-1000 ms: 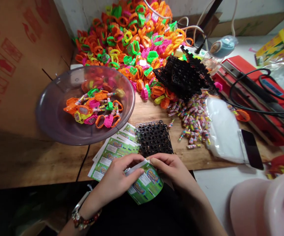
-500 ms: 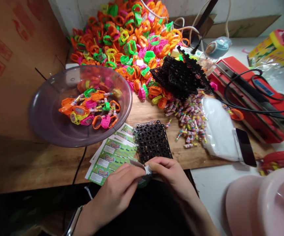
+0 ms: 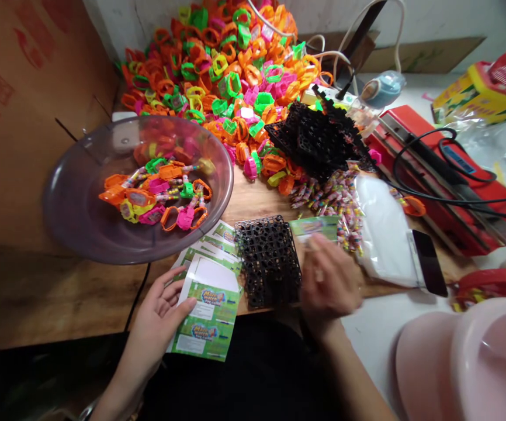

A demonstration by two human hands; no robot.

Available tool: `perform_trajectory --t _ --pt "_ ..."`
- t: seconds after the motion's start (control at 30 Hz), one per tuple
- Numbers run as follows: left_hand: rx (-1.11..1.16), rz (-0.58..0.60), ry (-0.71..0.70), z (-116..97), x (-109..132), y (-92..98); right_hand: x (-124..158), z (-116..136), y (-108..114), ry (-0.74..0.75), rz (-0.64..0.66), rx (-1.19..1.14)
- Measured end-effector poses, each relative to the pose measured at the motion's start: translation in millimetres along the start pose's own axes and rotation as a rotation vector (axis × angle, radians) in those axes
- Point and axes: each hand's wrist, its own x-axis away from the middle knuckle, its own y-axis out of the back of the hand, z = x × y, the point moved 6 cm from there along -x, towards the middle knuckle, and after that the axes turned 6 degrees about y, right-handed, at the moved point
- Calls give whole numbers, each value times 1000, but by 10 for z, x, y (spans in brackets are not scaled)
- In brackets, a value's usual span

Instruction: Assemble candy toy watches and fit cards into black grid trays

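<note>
My left hand (image 3: 159, 313) holds a sheet of green printed labels (image 3: 211, 327), its thumb on top and fingers underneath. White backing shows at the sheet's upper part. My right hand (image 3: 329, 283), smeared by motion, grips a single green label (image 3: 323, 225) just right of the black plastic grid tray (image 3: 267, 257). Several more label sheets (image 3: 220, 237) lie on the table behind my left hand. Beyond the right hand is a heap of small candy-filled tubes (image 3: 323, 196).
A purple translucent bowl (image 3: 75, 216) holds colourful toy watches (image 3: 160, 187). More watches (image 3: 235, 76) are piled by the wall. Black grid trays (image 3: 318, 140), a clear plastic bag (image 3: 378, 228), a phone (image 3: 428, 263), a red sealing machine (image 3: 450, 169) and a pink tub (image 3: 437, 356) stand right.
My hands have parted. The right hand has moved right and up with a label; the left has moved left, holding the sheet, now spread in view.
</note>
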Motion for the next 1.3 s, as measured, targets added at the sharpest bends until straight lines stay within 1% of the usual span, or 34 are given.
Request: perform_trajectory --t 0.03,0.07,0.1,0.17,0.23,0.3,0.37,0.43,0.53,0.63,0.73,0.8,0.93,1.03,1.1,1.17,1.2,1.23,1.27,1.3 --pt "-3 1 6 26 -1 5 83 95 -166 108 159 38" --pt "-9 -2 8 49 0 8 187 164 -326 181 314 57" --pt "-15 -10 4 67 2 12 296 209 -454 222 443 75" --pt "-24 -21 -5 84 3 11 475 253 -604 241 633 130" --pt "-30 -11 -7 78 1 -12 573 293 -630 262 769 167" --pt "-29 13 -15 51 0 -47 590 319 -593 289 880 161" --pt "-28 42 -27 21 1 -80 547 280 -554 284 942 172" --pt "-39 66 -36 4 3 -93 492 163 -557 245 952 246" --pt "-75 83 -38 18 6 -69 495 -34 -646 192 972 360" --pt "-113 89 -34 62 11 -25 519 -121 -696 146 954 413" --pt "-132 80 -29 97 17 0 488 -94 -665 121 903 446" --pt "-130 79 -16 104 20 -7 481 -44 -661 156 908 441" --pt "-137 67 16 53 31 -42 575 41 -733 274 1011 365" --pt "-138 72 18 -13 50 -65 611 59 -747 279 1056 343" --pt "-136 91 2 -47 62 -75 570 83 -719 287 1088 285" --pt "-127 94 -39 -79 66 -69 440 91 -657 285 1109 178" --pt "-121 94 -55 -90 64 -66 320 77 -609 270 1076 119" --pt "-115 95 -65 -99 61 -66 162 44 -547 241 998 66" --pt "-106 98 -67 -104 58 -69 -20 -10 -473 197 877 27" --pt "-96 104 -64 -107 53 -78 -201 -86 -390 141 730 12"
